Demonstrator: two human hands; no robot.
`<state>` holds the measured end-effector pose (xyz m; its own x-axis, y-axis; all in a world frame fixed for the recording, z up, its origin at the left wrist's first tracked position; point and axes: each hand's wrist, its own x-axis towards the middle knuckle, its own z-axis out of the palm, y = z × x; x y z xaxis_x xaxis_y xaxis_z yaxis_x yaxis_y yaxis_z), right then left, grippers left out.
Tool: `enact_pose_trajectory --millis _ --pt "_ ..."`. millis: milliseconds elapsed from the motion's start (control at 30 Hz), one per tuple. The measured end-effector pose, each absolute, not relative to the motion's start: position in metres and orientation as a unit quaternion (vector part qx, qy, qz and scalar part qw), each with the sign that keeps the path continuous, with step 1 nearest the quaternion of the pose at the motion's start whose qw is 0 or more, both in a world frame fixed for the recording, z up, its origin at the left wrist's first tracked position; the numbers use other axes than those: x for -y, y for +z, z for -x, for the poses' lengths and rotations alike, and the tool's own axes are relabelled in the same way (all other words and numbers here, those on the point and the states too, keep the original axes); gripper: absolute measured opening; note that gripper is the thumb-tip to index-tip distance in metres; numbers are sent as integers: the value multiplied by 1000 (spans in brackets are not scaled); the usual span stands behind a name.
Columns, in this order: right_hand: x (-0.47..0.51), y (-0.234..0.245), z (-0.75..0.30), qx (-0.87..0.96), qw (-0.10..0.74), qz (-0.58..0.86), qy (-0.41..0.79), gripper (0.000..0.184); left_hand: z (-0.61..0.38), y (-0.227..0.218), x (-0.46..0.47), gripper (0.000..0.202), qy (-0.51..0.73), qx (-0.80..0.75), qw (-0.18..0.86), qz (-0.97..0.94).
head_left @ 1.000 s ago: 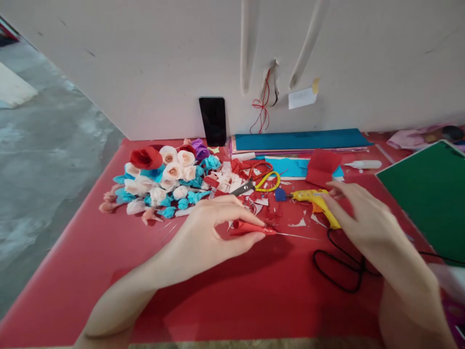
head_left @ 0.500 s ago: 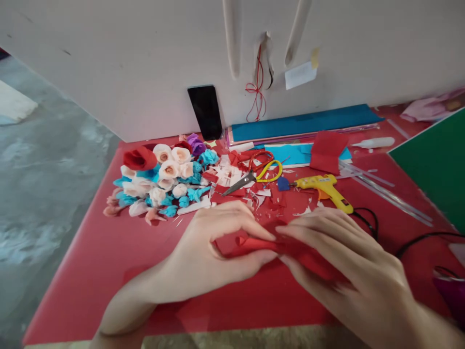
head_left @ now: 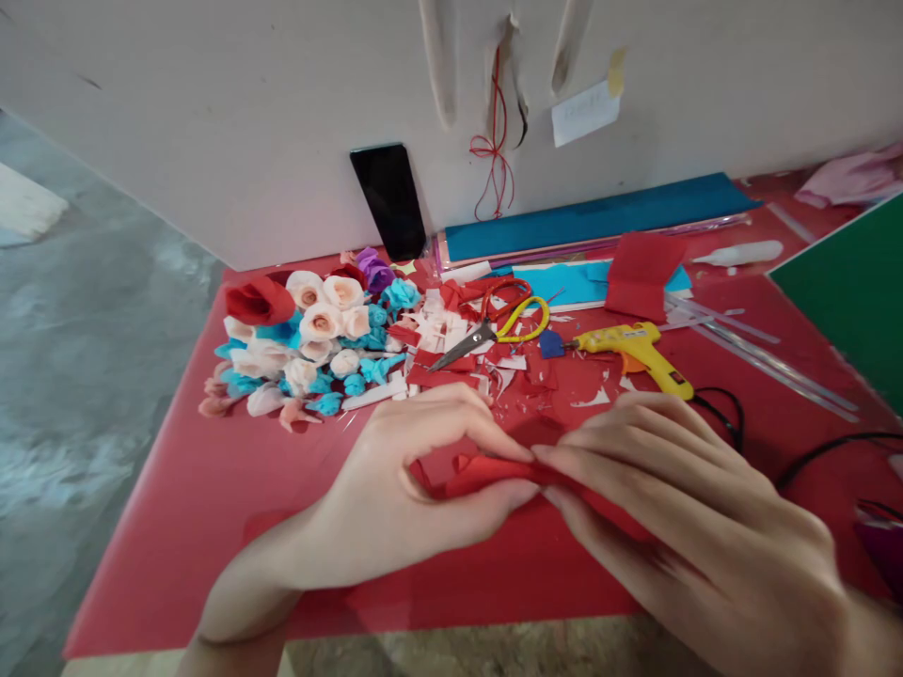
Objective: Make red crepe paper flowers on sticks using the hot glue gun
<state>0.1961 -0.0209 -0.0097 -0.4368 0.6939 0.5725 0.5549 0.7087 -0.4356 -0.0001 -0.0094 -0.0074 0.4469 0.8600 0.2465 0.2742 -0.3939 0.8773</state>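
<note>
Change: right hand (head_left: 691, 527), earlier reaching at glue gun (head_left: 625, 340), now joining left hand (head_left: 402, 489); both grips pinching red paper (head_left: 486, 470), rolled, creased.

Head camera — close, looking forward-down over the red table (head_left: 212, 489).

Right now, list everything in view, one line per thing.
table: one, red, under everything
paper flowers: many, white, peach, blue, red, purple; heaped at the table's back left
paper scraps: many, red and white, centre back
scissors: one, yellow and red handles, amid the scraps
glue gun: one, yellow, black cord, right of the scissors
folded paper: one, red, behind the glue gun
paper sheet: one, blue, along the wall
phone: one, black, leaning on the wall
board: one, green, right edge
bottle: one, white, near the board
red paper piece: one, red, front centre
left hand: one, bare, grips its left end
right hand: one, bare, grips its right part
</note>
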Motion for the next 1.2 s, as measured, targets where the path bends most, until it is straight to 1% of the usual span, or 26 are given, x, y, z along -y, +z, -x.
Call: enact_pose_trajectory --millis 167,300,400,533,667,800,900,967,1067,1200 --pt "21 -8 -196 854 367 363 65 12 -1 -5 10 7 366 -382 409 -744" --pt "21 -6 -201 876 328 353 29 11 0 -4 10 6 374 -384 411 -737" --pt "21 -6 -204 893 298 336 -4 14 0 -4 10 6 370 -381 415 -739" --pt "21 -7 -204 893 295 339 -34 18 0 -4 9 6 374 -375 399 -748" --pt "22 -7 -203 891 303 338 -13 8 0 -3 9 5 376 -374 393 -751" --pt "22 -4 -204 881 336 332 15 6 1 -3 10 5 377 -372 400 -748" --pt "21 -3 -206 872 337 353 35 11 2 -4 10 6 376 -369 404 -748" --pt "22 -4 -209 870 332 360 49 10 2 -4 10 6 374 -368 404 -749" --pt "27 -6 -212 869 326 371 37 9 2 -4 10 6 376 -364 409 -747" --pt "34 -6 -211 856 335 394 17 22 2 -3 10 6 376 -364 417 -743"
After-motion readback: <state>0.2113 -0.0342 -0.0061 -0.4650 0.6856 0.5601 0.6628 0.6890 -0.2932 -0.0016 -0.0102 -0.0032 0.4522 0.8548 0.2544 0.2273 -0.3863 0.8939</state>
